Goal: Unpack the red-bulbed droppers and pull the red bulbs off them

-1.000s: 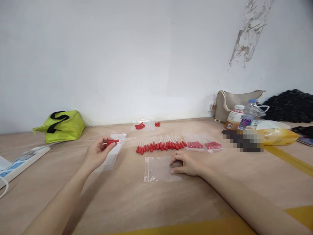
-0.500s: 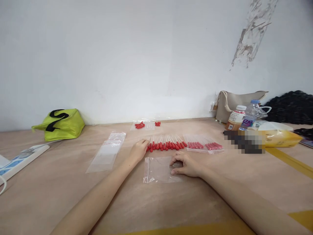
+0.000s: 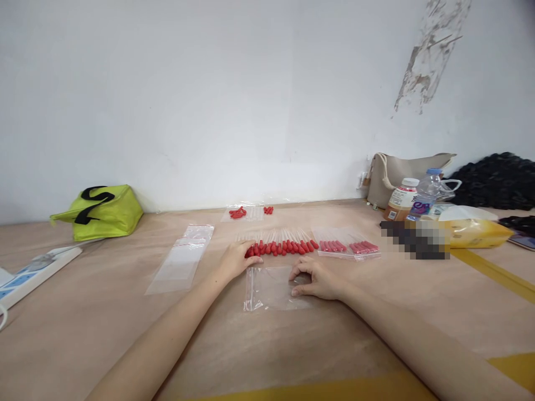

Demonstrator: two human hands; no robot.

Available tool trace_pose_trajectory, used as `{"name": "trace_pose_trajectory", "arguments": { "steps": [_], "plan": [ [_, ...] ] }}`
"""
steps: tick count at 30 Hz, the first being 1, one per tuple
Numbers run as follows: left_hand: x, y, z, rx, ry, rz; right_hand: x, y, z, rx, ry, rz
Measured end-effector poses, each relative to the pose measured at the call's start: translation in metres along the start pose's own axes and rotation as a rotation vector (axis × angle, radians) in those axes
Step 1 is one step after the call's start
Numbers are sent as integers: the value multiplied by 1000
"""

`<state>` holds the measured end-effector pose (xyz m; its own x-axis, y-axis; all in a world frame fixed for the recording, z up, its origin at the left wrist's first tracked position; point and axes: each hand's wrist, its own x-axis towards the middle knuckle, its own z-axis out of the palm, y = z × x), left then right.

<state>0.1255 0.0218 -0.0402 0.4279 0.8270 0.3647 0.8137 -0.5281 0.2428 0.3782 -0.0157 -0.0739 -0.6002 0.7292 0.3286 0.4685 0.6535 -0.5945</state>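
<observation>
Cupping one end of the loose red-tipped sticks (image 3: pixel 288 247), the left hand (image 3: pixel 236 260) may grip some, I cannot tell; the right hand (image 3: pixel 320 279), fingers and thumb apart, rests at an unfilled bag (image 3: pixel 270 289). Two filled bags (image 3: pixel 336 255) lie rightward; many sticks remain unbagged on the surface (image 3: pixel 259 351).

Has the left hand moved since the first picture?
Yes: the left hand has moved rightward, away from the green bag, to the row of red-tipped sticks.
</observation>
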Motion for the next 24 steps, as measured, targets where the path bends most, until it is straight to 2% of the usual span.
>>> {"name": "trace_pose_trajectory", "arguments": {
  "steps": [3, 6, 8, 10, 15, 17, 19, 22, 24],
  "plan": [
    [-8, 0, -3, -55, 85, -31, 0, 0, 0, -8, 2, -1],
    [-25, 6, -6, -126, 194, 26, 0, 0, -1, -16, -3, -18],
    [-42, 14, -8, -169, 170, 89, -1, -1, -2, -18, -18, -46],
    [-57, 22, -9, -193, 56, 147, -1, -2, -2, -19, -40, -79],
    [-74, 31, -14, -155, -374, 236, -4, -5, -3, -43, -74, -125],
    [-74, 30, -14, -161, -413, 215, -6, -6, -4, -74, -64, -145],
    [-75, 30, -12, -190, -291, 109, -7, -7, -4, -120, -44, -164],
    [-76, 31, -4, -217, -14, -211, -8, -10, 0, -196, 3, -151],
    [-76, 29, 3, -234, 36, -388, -9, -13, 6, -224, 36, -130]
  ]
}}
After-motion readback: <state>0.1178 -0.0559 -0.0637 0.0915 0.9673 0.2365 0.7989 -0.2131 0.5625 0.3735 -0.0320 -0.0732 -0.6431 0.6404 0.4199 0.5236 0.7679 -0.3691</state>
